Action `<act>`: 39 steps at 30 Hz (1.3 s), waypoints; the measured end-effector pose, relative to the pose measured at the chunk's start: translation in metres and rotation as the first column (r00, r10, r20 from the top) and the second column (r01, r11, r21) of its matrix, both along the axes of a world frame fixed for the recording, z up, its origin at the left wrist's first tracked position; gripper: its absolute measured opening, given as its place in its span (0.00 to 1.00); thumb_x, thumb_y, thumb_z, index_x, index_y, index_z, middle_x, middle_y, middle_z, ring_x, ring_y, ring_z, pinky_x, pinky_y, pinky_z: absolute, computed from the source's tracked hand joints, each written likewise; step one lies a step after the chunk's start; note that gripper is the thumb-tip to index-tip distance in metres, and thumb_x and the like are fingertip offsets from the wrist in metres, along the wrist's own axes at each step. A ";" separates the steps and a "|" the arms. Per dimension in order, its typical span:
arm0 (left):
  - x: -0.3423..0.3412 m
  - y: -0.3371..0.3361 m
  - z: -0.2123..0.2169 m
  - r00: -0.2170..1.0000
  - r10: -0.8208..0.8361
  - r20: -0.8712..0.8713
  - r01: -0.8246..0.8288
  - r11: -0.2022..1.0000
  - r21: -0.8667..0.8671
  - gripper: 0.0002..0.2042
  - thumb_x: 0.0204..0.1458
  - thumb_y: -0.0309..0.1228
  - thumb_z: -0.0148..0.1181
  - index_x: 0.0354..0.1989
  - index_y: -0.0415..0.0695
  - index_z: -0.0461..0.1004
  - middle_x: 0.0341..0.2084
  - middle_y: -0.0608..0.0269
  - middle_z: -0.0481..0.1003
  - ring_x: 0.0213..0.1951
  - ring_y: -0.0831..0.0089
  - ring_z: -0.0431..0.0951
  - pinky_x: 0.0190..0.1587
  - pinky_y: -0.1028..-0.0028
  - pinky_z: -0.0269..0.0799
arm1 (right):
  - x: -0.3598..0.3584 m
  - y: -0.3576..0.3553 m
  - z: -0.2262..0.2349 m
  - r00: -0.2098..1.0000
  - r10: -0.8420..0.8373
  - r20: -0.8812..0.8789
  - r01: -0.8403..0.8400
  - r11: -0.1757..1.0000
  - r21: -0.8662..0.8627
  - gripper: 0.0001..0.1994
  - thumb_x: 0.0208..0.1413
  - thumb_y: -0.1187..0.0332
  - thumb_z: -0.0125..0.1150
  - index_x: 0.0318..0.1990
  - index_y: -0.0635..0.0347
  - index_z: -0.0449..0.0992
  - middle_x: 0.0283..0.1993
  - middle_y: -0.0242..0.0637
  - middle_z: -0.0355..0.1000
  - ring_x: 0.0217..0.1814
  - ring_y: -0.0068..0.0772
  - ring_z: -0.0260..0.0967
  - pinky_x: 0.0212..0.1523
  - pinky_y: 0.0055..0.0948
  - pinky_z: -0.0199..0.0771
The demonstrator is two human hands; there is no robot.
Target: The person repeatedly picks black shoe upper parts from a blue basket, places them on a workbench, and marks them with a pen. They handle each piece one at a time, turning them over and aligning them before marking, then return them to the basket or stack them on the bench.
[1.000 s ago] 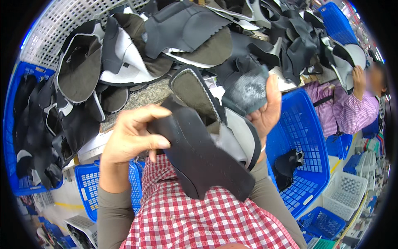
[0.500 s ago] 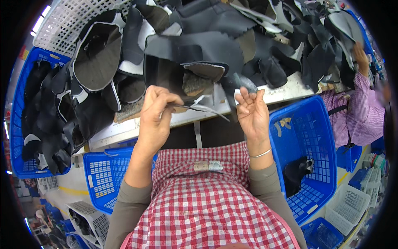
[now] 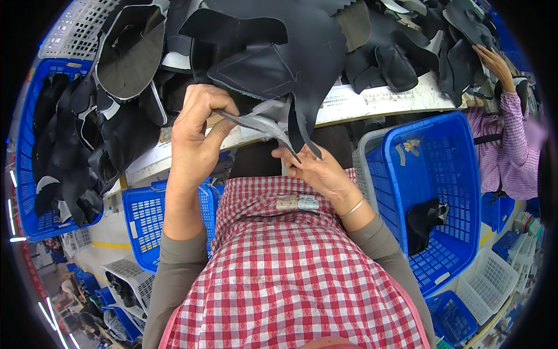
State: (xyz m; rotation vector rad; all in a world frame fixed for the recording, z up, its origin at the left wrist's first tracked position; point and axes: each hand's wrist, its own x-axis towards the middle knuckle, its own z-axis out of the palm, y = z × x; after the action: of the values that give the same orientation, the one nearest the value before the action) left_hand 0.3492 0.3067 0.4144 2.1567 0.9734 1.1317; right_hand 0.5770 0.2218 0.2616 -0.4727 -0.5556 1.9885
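Observation:
My left hand [image 3: 197, 125], closed in a pinch, holds the edge of a black leather shoe upper [image 3: 261, 123] with a pale grey underside. The piece hangs over the front edge of the worktable, its pointed ends downward. Beneath those ends is my right hand [image 3: 321, 173], palm turned up and fingers loosely bent apart. A black leather tip overlaps the fingers of this hand, so any contact is unclear. Just beyond, a large black stitched upper [image 3: 256, 72] lies over the heap and droops past the table edge.
More black uppers [image 3: 131, 58] are piled along the white worktable [image 3: 378, 103]. A blue basket [image 3: 465, 192] stands at right with a black piece inside; another blue basket [image 3: 145, 227] is at left. At far right, a person in a checked sleeve [image 3: 514, 125] reaches into the heap.
My right hand has moved left and down, under the held piece. My left hand has shifted slightly left and up. The large upper now hangs nearer the table edge.

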 end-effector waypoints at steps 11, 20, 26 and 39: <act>0.002 -0.013 0.015 0.996 0.056 -0.065 -0.049 0.994 0.098 0.16 0.35 0.08 0.60 0.32 0.40 0.71 0.33 0.60 0.72 0.40 0.63 0.72 0.42 0.69 0.70 | 0.017 0.039 0.083 0.929 -0.345 0.136 0.239 0.836 0.493 0.26 0.67 0.74 0.57 0.72 0.60 0.66 0.66 0.43 0.72 0.32 0.17 0.61 0.29 0.15 0.61; 0.017 -0.022 0.028 0.995 0.102 0.012 -0.101 0.994 -0.043 0.14 0.42 0.09 0.64 0.35 0.39 0.72 0.35 0.63 0.71 0.38 0.71 0.73 0.38 0.74 0.71 | 0.013 0.061 0.133 0.052 -0.999 0.016 -0.311 -0.001 0.950 0.22 0.48 0.76 0.74 0.53 0.63 0.76 0.49 0.42 0.79 0.46 0.39 0.81 0.42 0.30 0.85; 0.026 -0.024 0.033 0.989 0.098 0.111 -0.082 0.986 -0.145 0.13 0.47 0.09 0.64 0.38 0.37 0.73 0.39 0.63 0.71 0.39 0.76 0.76 0.41 0.77 0.75 | 0.025 0.070 0.129 0.007 -1.000 -0.026 -0.341 -0.027 0.940 0.19 0.47 0.75 0.73 0.49 0.62 0.80 0.44 0.39 0.81 0.40 0.36 0.81 0.38 0.30 0.84; 0.025 -0.023 0.024 0.987 0.149 -0.055 -0.150 0.988 -0.018 0.14 0.43 0.09 0.62 0.35 0.39 0.72 0.35 0.64 0.71 0.36 0.76 0.71 0.36 0.78 0.66 | 0.031 0.081 0.125 -0.005 -0.992 0.129 -0.221 0.127 0.967 0.07 0.52 0.77 0.67 0.39 0.60 0.80 0.35 0.33 0.81 0.26 0.28 0.77 0.26 0.24 0.77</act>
State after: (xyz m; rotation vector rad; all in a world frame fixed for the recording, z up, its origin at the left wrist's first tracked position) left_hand 0.3744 0.2838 0.4379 2.1354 1.1838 1.1304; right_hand 0.6078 0.3032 0.3865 -0.9672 -1.7664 -0.1014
